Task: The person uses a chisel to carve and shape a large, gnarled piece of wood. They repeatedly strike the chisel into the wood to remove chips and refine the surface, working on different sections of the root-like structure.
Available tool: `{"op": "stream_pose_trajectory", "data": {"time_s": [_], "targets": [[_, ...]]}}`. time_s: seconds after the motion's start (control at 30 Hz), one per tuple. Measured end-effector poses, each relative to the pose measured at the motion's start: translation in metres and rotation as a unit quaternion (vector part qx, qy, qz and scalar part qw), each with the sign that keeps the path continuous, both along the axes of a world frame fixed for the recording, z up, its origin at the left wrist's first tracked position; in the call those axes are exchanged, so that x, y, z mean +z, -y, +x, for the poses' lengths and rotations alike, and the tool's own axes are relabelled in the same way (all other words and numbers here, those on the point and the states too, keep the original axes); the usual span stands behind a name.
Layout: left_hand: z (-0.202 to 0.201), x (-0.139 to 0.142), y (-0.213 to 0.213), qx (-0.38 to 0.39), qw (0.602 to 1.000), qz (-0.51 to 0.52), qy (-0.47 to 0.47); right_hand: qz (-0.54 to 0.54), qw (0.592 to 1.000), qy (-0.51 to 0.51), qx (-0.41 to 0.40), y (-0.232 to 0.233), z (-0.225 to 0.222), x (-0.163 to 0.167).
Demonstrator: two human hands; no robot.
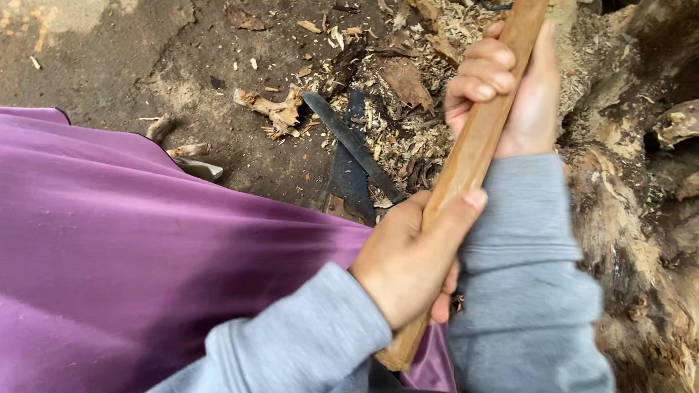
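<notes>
Nearest the camera, a purple cloth [107, 265] is spread across the lower left, with grey sleeves [532, 303] rising from the bottom edge. Just above it, a long wooden handle [465, 166] is gripped near its lower end by the left hand [409, 257], the fingers wrapped tight and the thumb laid along the wood. Higher on the same handle, the right hand [500, 89] is clamped around it, its fingers curled over the front. The handle runs diagonally up toward the top edge, where its far end is cut off. Behind the hands, a dark metal blade [351, 142] is seen lying on bare earth among wood chips [404, 82]. To the right, a rough stump [644, 191] is seen.
</notes>
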State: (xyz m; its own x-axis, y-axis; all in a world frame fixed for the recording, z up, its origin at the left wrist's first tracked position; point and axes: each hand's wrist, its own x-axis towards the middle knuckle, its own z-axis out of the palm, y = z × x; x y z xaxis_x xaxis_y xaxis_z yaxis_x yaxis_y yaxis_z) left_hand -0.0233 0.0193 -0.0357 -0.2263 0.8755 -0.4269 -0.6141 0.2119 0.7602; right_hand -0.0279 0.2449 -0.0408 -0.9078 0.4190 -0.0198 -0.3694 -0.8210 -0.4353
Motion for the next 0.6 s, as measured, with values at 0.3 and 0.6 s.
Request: {"op": "stream_pose_trajectory", "data": {"time_s": [0.3,0.6], "targets": [[-0.025,0.02,-0.006,0.038,0.984,-0.015,-0.171,0.011,0.996,-0.082,-0.019,-0.02,-0.022,-0.014],[-0.031,0.018,-0.017,0.026,0.999,0.043,-0.016,0.026,0.992,0.106,-0.066,-0.026,-0.023,0.009]]}}
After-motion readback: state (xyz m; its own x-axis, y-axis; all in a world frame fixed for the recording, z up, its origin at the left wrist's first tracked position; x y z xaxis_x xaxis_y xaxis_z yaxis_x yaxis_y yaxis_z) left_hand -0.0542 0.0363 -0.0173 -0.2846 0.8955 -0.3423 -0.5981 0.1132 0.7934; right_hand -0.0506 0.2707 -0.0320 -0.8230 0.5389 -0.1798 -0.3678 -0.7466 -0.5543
